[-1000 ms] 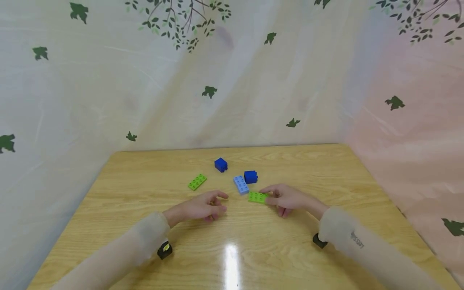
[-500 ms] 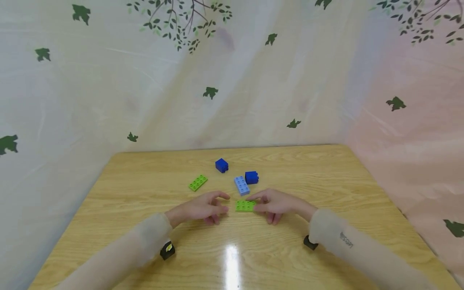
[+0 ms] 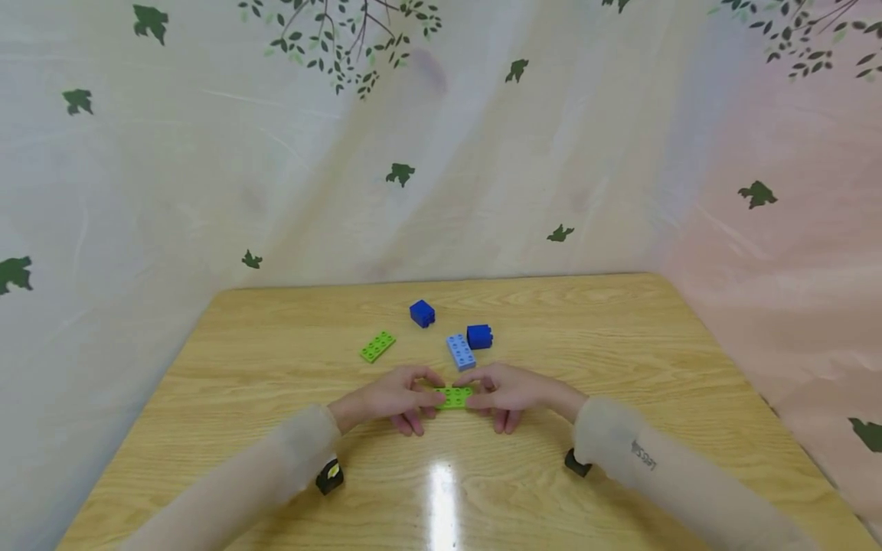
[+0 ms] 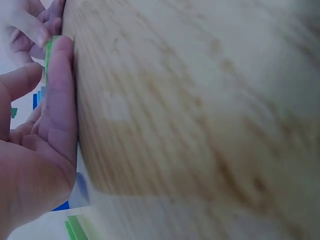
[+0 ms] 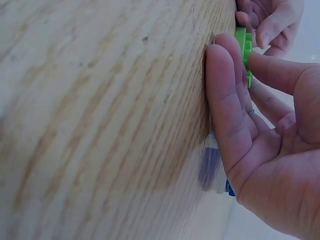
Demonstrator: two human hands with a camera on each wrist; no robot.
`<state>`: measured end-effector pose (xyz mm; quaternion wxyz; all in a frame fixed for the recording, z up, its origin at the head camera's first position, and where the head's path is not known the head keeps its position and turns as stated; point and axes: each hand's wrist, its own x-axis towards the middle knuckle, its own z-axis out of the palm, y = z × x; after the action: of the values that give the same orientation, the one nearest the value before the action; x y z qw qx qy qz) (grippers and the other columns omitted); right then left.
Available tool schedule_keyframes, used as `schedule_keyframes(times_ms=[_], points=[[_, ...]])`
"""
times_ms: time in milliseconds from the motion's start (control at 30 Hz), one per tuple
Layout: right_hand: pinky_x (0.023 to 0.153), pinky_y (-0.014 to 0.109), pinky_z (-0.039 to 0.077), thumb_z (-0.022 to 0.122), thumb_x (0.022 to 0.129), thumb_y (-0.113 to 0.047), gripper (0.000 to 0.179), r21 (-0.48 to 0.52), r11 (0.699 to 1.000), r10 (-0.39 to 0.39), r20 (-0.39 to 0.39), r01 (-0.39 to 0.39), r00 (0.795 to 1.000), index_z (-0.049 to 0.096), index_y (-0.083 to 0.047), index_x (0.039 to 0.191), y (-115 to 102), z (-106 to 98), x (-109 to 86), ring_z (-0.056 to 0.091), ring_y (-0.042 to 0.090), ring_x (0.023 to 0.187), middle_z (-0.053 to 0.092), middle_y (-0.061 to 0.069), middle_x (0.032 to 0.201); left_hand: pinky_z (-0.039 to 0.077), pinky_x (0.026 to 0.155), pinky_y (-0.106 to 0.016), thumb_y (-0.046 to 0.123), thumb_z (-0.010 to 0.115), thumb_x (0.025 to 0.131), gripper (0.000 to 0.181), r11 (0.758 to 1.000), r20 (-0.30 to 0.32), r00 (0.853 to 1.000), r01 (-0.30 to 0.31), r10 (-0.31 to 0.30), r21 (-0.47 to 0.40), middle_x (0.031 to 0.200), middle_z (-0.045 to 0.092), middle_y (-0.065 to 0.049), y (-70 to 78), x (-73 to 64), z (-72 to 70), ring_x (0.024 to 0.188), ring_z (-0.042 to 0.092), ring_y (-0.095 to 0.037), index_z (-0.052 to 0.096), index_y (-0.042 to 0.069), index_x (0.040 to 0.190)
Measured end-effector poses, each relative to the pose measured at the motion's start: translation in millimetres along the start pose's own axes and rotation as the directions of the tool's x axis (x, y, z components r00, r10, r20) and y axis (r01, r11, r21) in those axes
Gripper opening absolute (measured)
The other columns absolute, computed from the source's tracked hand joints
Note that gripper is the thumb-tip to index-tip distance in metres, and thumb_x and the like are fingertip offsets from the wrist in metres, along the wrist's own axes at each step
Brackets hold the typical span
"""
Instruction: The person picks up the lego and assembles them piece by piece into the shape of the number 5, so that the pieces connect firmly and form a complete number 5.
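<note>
In the head view, a light green 2x4 toy brick (image 3: 455,397) lies low over the table between the two hands, studs up. My right hand (image 3: 513,390) pinches its right end; in the right wrist view the thumb presses on the studded side of the green brick (image 5: 243,52). At the left end, my left hand (image 3: 400,394) has its thumb over the brick's edge and its fingers around it. The left wrist view shows only a thin strip of that green brick (image 4: 48,57) beyond the fingers. Just behind the hands lies a light blue brick (image 3: 461,352).
A dark blue brick (image 3: 479,337) lies on its side next to the light blue one. Farther back is another dark blue brick (image 3: 423,313). A second green brick (image 3: 377,347) lies to the left on the wooden table (image 3: 276,337). A printed curtain (image 3: 331,191) hangs behind.
My right hand has brought the green brick leftward and nearer to me, in front of the light blue brick. The left hand has shifted slightly right and now meets the brick's left end.
</note>
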<state>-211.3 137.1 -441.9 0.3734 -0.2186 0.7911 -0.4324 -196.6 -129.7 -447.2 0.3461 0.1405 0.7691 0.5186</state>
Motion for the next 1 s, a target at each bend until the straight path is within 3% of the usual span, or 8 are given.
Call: schedule_keyframes(times_ms=[300,1000], points=[[0.053,0.039,0.060,0.062,0.103,-0.028,0.044,0.032,0.999,0.002,0.029,-0.003,1.000,0.054,-0.018,0.146,2.3,-1.5,0.1,0.068,0.022,0.059,0.065,0.013,0.092,0.058,0.051,-0.030,0.028,0.067,0.099,0.041,0.998,0.008,1.000,0.027,-0.027,-0.059,0.089,0.071,-0.015,-7.8,2.3,-2.8,0.061,0.071,-0.021,0.056,0.007,0.132],[0.056,0.039,0.060,0.058,0.105,-0.031,0.040,0.070,0.997,0.025,0.042,-0.028,0.999,0.056,-0.019,0.143,3.9,-8.0,-1.9,0.069,0.023,0.064,0.064,0.013,0.096,0.057,0.051,-0.028,0.028,0.067,0.100,0.041,0.997,-0.007,0.999,0.034,-0.035,-0.071,0.090,0.071,-0.014,-7.0,3.5,-1.6,0.063,0.071,-0.020,0.056,0.008,0.134]])
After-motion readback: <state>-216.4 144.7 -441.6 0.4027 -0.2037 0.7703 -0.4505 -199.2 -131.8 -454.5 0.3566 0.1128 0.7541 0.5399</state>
